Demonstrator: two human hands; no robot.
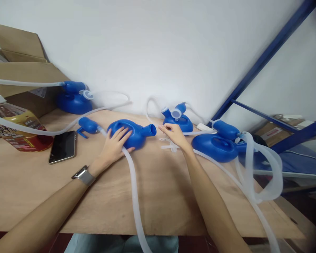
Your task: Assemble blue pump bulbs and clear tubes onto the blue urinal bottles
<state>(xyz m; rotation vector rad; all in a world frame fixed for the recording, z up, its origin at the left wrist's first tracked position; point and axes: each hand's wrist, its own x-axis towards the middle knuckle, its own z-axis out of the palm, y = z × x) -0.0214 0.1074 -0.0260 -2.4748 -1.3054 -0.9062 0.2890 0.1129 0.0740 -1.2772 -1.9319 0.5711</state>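
A blue plastic urinal bottle (131,135) lies on the wooden table, its uncapped spout pointing right. My left hand (118,142) rests over its body and handle and grips it, fingers somewhat spread. Just right of the spout, apart from it, is my right hand (173,133). Its thumb and fingertips are pinched together; anything between them is too small to make out. Below the right fingers lies a translucent strap piece (170,145). A clear hose (133,186) runs from under my left hand over the table's front edge. Beyond that hand lies a blue cup-shaped part (89,125).
More blue bottles with hoses stand back left (74,102), back centre (184,123) and right (214,147). A coiled hose (275,172) hangs at the right. Phone (63,147), drink bottle (23,128) and cardboard box (21,72) are left; a blue metal frame (265,59) rises right.
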